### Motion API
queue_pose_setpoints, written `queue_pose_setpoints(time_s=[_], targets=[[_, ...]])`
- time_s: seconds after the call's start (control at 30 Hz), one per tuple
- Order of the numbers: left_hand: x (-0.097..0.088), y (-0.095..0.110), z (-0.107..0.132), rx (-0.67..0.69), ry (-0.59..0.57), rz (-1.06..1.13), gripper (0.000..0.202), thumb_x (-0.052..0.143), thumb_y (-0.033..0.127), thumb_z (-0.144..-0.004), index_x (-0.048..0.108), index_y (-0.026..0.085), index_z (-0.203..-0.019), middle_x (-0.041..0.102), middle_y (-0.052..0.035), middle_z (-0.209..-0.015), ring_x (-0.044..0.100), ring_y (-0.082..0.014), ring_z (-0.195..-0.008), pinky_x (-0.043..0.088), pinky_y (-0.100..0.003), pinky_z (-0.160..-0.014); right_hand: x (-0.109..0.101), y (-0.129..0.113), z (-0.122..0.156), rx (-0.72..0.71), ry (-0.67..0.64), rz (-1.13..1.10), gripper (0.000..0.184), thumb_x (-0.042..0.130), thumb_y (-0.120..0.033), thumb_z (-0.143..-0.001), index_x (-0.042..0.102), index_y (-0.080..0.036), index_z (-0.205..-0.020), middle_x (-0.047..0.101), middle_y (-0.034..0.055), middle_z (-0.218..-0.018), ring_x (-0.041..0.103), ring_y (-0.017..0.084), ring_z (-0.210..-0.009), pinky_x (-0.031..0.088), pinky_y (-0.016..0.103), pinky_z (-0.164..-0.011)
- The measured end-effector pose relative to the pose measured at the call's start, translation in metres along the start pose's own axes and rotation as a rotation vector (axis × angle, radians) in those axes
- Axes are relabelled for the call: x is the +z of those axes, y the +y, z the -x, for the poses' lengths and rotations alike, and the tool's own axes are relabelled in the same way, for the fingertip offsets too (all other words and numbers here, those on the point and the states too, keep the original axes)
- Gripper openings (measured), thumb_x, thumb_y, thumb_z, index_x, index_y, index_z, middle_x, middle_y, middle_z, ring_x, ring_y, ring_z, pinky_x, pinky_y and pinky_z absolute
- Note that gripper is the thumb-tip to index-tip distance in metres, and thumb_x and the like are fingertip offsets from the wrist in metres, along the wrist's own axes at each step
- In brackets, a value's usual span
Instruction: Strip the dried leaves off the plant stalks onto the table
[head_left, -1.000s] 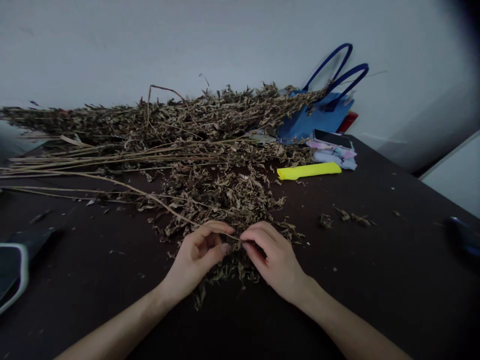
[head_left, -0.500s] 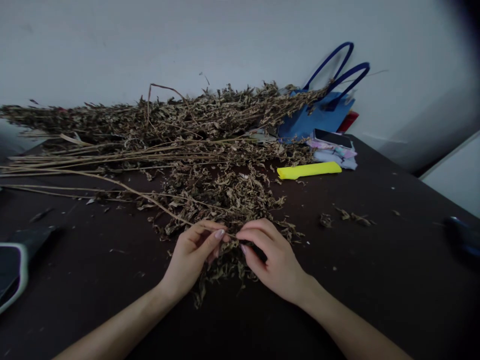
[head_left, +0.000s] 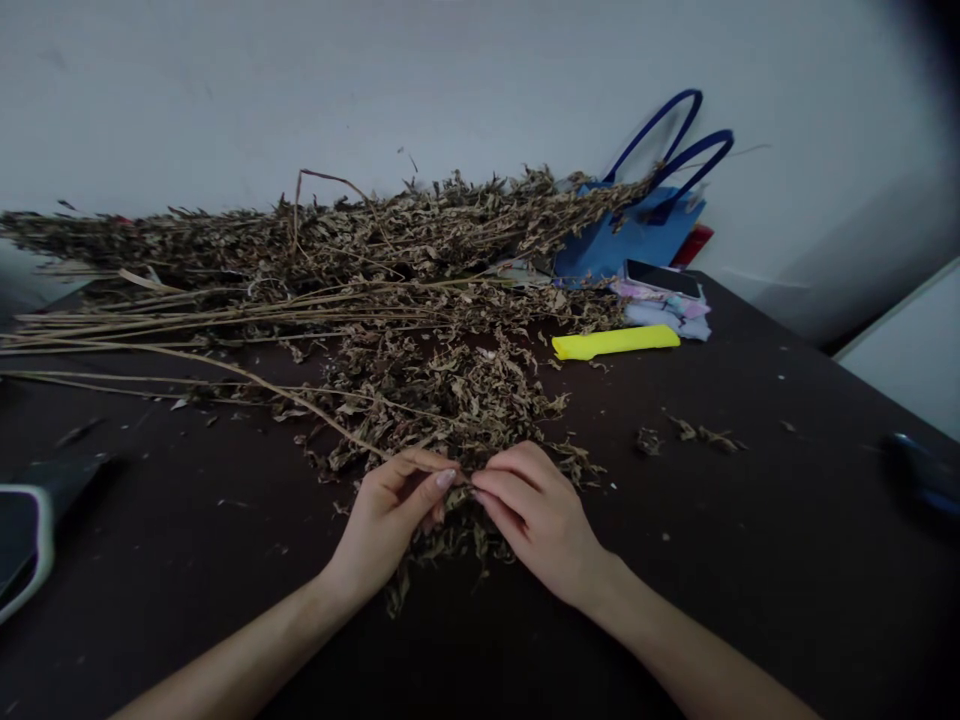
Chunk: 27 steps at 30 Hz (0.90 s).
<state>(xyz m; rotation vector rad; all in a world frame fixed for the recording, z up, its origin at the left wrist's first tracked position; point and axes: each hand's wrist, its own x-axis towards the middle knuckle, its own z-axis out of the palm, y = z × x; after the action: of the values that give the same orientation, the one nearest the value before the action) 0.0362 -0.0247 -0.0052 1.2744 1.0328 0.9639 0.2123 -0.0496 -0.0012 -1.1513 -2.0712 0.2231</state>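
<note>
A long dry stem runs from the far left across the dark table to my hands. My left hand pinches its near end between thumb and fingers. My right hand is closed in a pinch right beside it, fingertips nearly touching the left ones, on the same stem end. Below and behind both hands lies a heap of stripped dry leaves. A large pile of dried leafy branches stretches along the back of the table.
A blue bag with loop handles stands at the back right, with a phone on folded cloth and a yellow object in front. A dark device with a pale rim lies at the left edge. Leaf crumbs dot the right side.
My two hands have drawn closer together, so the fingertips nearly meet. The stem and the piles lie as before.
</note>
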Motion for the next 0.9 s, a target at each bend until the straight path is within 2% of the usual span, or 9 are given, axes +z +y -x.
queue_pose_setpoints(time_s=[0.2,0.33,0.5,0.7,0.9], targets=[[0.0002,-0.0009,0.0003,0.021,0.002,-0.008,0.014,0.059,0.028,-0.081,0.063,0.015,-0.085,0.056,0.0009,-0.068,0.047,-0.0061,-0.050,0.040,-0.017,-0.044,-0.0014,0.0001,-0.0009,-0.007,-0.026,-0.029,0.018,0.048,-0.012,-0.086,0.061,-0.019,-0.095,0.059,0.0054,-0.087,0.050,0.017,-0.083,0.045,0.033,-0.071],[0.0006,-0.0002,0.0008,0.025,-0.018,-0.016,0.014,0.057,0.027,-0.082,0.062,0.015,-0.086,0.054,0.0020,-0.064,0.046,-0.0061,-0.049,0.040,-0.017,-0.045,-0.0020,-0.0009,-0.0022,0.011,-0.015,-0.067,0.016,0.048,-0.012,-0.085,0.062,-0.019,-0.092,0.058,0.0049,-0.084,0.050,0.017,-0.082,0.045,0.032,-0.071],[0.0022,0.0024,0.0006,0.001,0.002,-0.006,0.013,0.058,0.027,-0.081,0.061,0.015,-0.084,0.058,-0.0008,-0.076,0.048,-0.0058,-0.050,0.040,-0.017,-0.043,-0.0016,-0.0004,-0.0015,0.035,0.029,-0.119,0.018,0.049,-0.012,-0.085,0.062,-0.020,-0.094,0.058,0.0046,-0.085,0.051,0.016,-0.081,0.047,0.032,-0.069],[0.0022,0.0018,-0.0003,-0.033,0.010,0.004,0.013,0.060,0.029,-0.079,0.061,0.016,-0.083,0.058,0.0000,-0.072,0.047,-0.0061,-0.049,0.040,-0.017,-0.042,-0.0022,-0.0006,-0.0015,-0.041,0.014,-0.035,0.024,0.049,-0.008,-0.083,0.061,-0.020,-0.100,0.060,0.0053,-0.091,0.052,0.017,-0.086,0.047,0.033,-0.074],[0.0034,0.0022,0.0002,-0.002,-0.019,-0.029,0.013,0.058,0.028,-0.080,0.062,0.016,-0.082,0.055,0.0016,-0.062,0.047,-0.0073,-0.047,0.040,-0.018,-0.043,-0.0052,-0.0043,-0.0033,-0.009,0.022,-0.137,0.025,0.049,-0.014,-0.084,0.058,-0.021,-0.106,0.059,0.0057,-0.095,0.054,0.017,-0.087,0.048,0.035,-0.075]])
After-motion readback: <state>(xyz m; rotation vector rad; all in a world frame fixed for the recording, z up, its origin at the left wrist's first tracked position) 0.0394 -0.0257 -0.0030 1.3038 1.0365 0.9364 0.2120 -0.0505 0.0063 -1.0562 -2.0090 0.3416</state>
